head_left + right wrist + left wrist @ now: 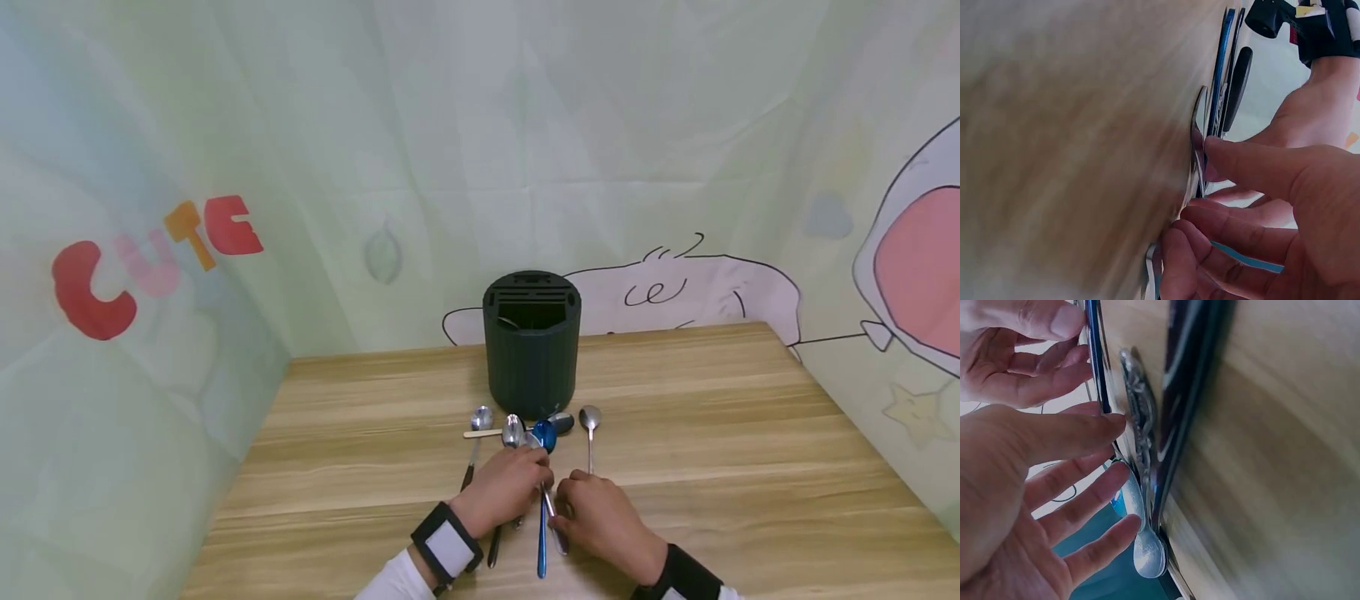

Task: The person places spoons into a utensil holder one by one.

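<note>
My left hand (504, 487) lies over a cluster of spoons, its fingers loosely extended at the handle of a silver spoon (531, 440). In the left wrist view, that hand's fingers (1094, 494) are spread beside the spoons. My right hand (603, 512) is at the lower end of the same silver handle (1197, 134), its thumb touching it and its other fingers relaxed and bent. A blue spoon (545, 435) lies between the hands, its handle pointing toward me. Another silver spoon (513, 431) is partly hidden under the left hand.
A dark green utensil holder (532, 375) stands behind the spoons. A dark-handled spoon (482, 418) lies left, a silver spoon (590, 417) right. A spoon with a pale handle (480, 433) lies crosswise. A printed curtain (420, 167) hangs behind the wooden table (712, 417).
</note>
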The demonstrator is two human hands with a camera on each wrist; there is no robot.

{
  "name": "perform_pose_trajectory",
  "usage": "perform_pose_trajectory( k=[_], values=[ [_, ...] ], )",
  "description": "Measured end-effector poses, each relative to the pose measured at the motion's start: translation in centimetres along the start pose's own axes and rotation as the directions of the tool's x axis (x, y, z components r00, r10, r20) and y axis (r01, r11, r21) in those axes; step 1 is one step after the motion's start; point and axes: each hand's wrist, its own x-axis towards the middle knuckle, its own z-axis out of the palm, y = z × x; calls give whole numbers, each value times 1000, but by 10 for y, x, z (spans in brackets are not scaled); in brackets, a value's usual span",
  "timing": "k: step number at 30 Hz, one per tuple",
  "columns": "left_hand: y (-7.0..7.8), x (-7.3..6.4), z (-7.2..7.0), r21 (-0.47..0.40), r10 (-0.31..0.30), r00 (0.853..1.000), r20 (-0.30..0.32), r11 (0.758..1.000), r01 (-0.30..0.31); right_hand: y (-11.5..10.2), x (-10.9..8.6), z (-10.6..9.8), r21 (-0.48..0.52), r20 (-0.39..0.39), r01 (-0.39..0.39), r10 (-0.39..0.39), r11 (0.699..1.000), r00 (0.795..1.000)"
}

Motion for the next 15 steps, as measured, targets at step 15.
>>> perform_pose_trajectory(
  k=[15],
  values=[
    [-1,1,-1,17,25,999,21,1000,-26,-9,0,2,6,-16,6,-6,1000,1000]
  ],
)
